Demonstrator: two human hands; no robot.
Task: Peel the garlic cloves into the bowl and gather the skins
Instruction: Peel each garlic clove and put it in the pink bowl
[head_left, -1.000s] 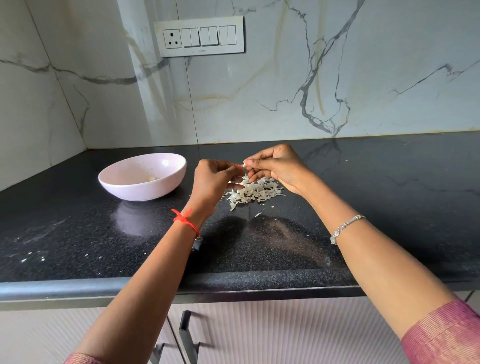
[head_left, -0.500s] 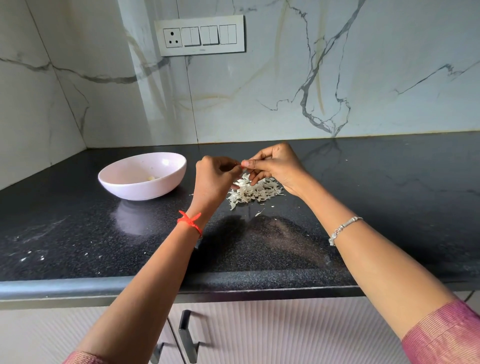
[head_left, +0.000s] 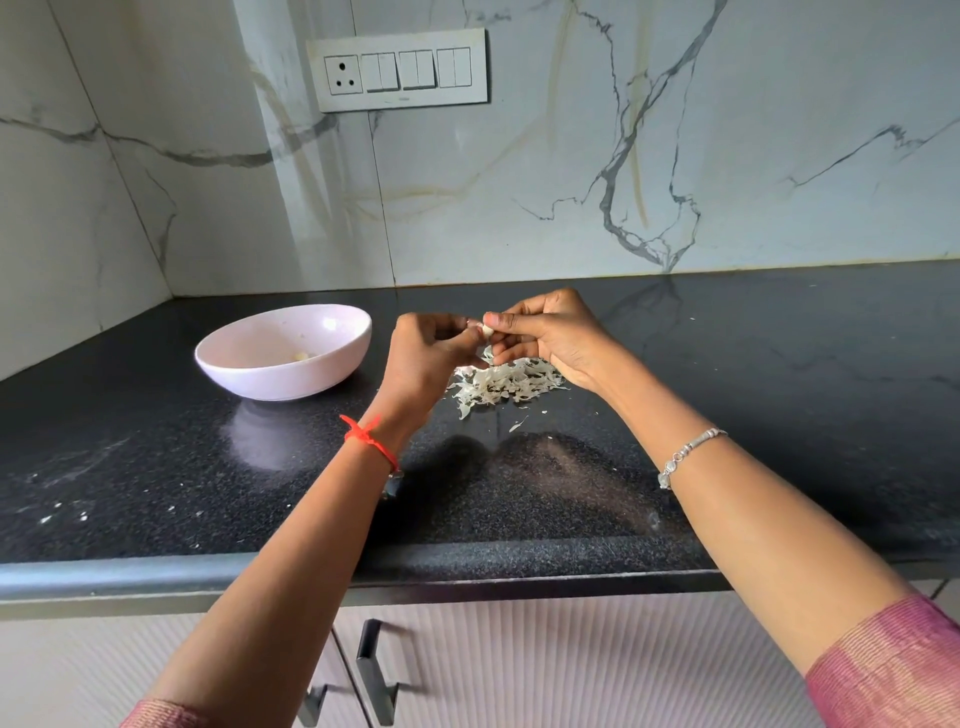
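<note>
Glossy speckled black counter (head_left: 727, 395), both hands' fingers (head_left: 511, 322) pinching small garlic clove (head_left: 487, 329), papery skins (head_left: 498, 387) beneath, smooth round bowl (head_left: 270, 374)

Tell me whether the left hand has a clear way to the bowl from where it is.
Probably yes. The left hand is pinching the garlic clove with the right hand, and the bowl sits just to its left with only bare counter between them.

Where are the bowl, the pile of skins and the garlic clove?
bowl (head_left: 317, 382): head view, outer front wall.
pile of skins (head_left: 506, 384): head view, middle of the heap.
garlic clove (head_left: 487, 330): head view, pale tip between the fingertips.
</note>
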